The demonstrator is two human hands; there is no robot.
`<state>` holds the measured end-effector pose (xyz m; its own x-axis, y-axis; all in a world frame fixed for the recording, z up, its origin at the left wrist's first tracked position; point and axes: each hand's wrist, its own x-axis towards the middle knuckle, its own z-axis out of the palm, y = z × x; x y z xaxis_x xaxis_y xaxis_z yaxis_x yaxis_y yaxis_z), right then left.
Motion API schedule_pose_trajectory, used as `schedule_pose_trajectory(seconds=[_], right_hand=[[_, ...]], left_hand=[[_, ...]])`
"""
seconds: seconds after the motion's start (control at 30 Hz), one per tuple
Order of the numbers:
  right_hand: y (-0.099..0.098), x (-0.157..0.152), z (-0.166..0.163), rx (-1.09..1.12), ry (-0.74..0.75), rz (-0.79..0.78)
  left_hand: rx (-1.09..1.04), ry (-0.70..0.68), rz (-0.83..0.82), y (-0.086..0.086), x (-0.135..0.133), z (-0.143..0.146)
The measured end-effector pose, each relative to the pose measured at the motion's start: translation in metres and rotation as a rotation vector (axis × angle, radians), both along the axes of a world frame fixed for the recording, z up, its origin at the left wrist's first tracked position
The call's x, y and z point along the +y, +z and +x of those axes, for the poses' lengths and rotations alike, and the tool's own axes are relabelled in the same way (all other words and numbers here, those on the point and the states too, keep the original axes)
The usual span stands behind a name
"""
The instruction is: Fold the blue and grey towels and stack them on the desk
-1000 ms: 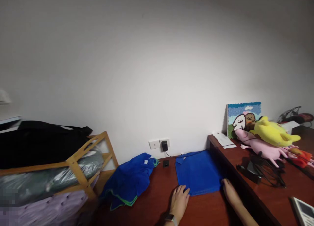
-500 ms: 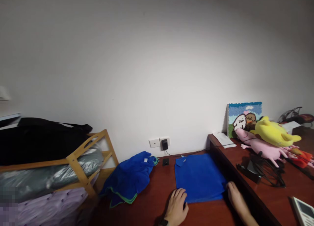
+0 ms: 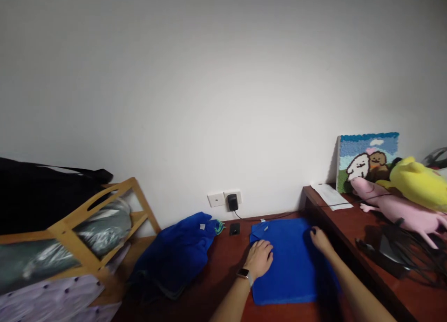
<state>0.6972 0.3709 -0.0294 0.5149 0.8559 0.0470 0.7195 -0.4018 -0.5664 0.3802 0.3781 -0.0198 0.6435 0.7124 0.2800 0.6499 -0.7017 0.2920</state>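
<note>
A blue towel (image 3: 288, 270) lies spread flat on the reddish-brown desk, with a small folded-over corner and a tag at its far left. On its left part rests my left hand (image 3: 260, 259), palm down with fingers stretched out; a watch is on that wrist. My right hand (image 3: 320, 241) is at the towel's far right side, its fingers curled together at the cloth, their tips partly hidden. Left of the towel, a second blue cloth (image 3: 178, 254) with green edging sits in a crumpled heap, touched by neither hand.
A raised desk section (image 3: 344, 224) borders the towel on the right. It bears a pink plush toy (image 3: 394, 208), a yellow plush toy (image 3: 417, 182), a dog picture (image 3: 370, 161), papers (image 3: 330, 196) and black cables (image 3: 408, 252). A charger (image 3: 232, 202) is plugged into the wall. A wooden rack (image 3: 136, 205) stands left.
Both hands have moved away from me, up along the towel from its near corners. The left lies further onto the cloth, the right along its far right side. The view has shifted slightly.
</note>
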Motion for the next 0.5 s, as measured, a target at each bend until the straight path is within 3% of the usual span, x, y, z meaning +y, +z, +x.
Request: schedule_pose_trajectory(seconds=[0.17,0.33,0.5], right_hand=[[-0.004,0.036,0.003,-0.038,-0.064,-0.119],[-0.006,0.037,-0.006,-0.134,-0.063,-0.113],[-0.002,0.026,-0.009,-0.293,-0.037,-0.025]], left_hand=[[-0.032,0.168,0.022,-0.013,0.036,0.003],[-0.127,0.432,0.003,-0.023,0.068,-0.005],[-0.213,0.436,-0.051,-0.033,0.071,-0.011]])
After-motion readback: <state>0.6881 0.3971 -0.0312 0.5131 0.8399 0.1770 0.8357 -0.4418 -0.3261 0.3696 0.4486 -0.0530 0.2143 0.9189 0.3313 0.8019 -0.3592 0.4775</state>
